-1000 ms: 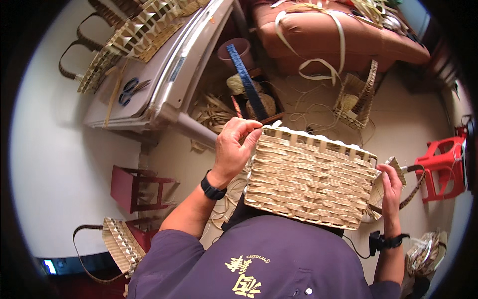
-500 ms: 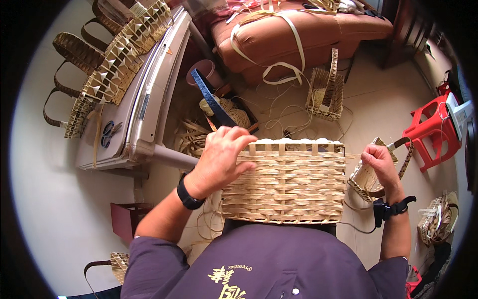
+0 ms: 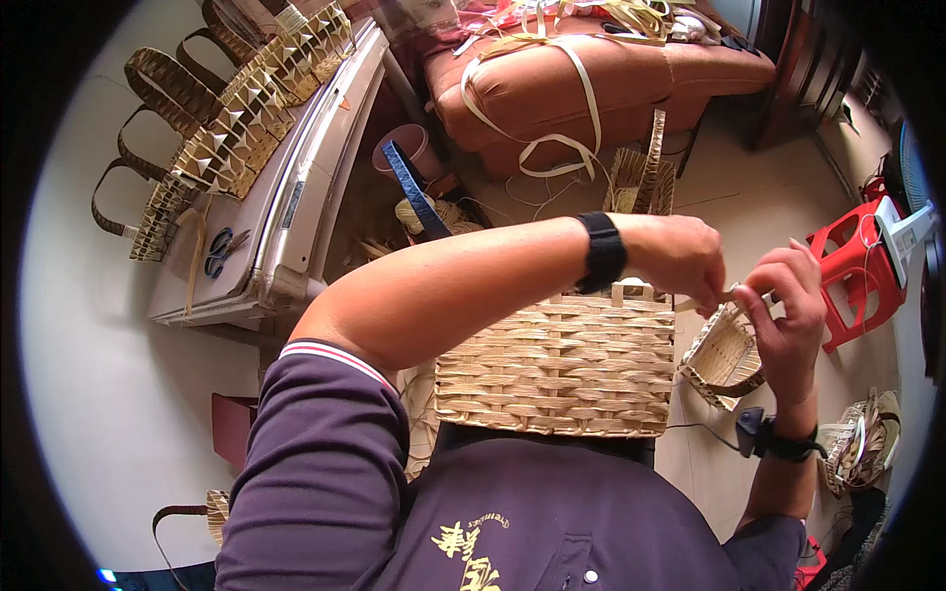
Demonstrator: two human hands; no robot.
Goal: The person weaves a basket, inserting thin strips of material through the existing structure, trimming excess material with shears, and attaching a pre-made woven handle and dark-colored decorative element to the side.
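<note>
A pale woven basket (image 3: 557, 369) rests against my lap, its near side showing rows of plaited straw strands. My left arm reaches across its top edge to the right. My left hand (image 3: 680, 254), beyond the basket's upper right corner, is closed with fingertips pinching a pale straw strand (image 3: 687, 305). Close beside it my right hand (image 3: 785, 305) is raised, thumb and fingers closed on the same strand. The strand runs from the basket's right side toward both hands. My left forearm hides much of the basket's upper left part.
Scissors (image 3: 225, 253) lie on the table (image 3: 177, 295) at the left, below several handled baskets (image 3: 222, 148). A small basket (image 3: 726, 355) lies on the floor behind my right hand. A red stool (image 3: 859, 286) stands at the right, a padded orange-brown seat (image 3: 601, 79) at the back.
My left hand has left the basket's upper left corner and crossed over to the strand at the right. My right hand has risen slightly and turned, fingers up.
</note>
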